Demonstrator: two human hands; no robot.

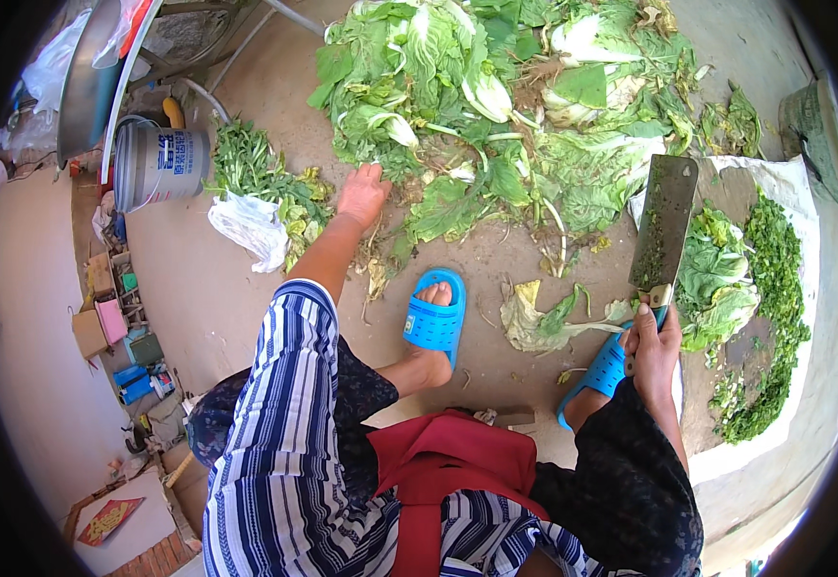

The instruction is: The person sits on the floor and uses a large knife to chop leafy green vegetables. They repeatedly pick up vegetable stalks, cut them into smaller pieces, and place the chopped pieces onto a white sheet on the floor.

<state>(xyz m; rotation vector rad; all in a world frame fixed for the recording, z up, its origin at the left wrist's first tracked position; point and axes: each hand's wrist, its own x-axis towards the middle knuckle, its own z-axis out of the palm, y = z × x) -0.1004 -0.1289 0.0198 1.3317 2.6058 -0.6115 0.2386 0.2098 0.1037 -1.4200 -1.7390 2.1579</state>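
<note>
My right hand [654, 346] grips the handle of a cleaver [667, 221]. Its broad blade points away from me, with bits of green stuck to it. At the near left edge of a large heap of Chinese cabbages [419, 58], my left hand [363, 195] reaches down with its fingers curled in at the leaves; what they hold is hidden. Just right of the blade, a cut piece of cabbage [717, 279] lies on a wooden board [744, 356], beside a long pile of chopped greens [775, 298].
Under the board spreads a white sheet [783, 431]. Loose yellowed leaves [527, 317] lie on the floor between my feet in blue slippers [438, 325]. Left of the heap are leafy greens [246, 163], a white plastic bag [251, 229] and a grey bucket [171, 165].
</note>
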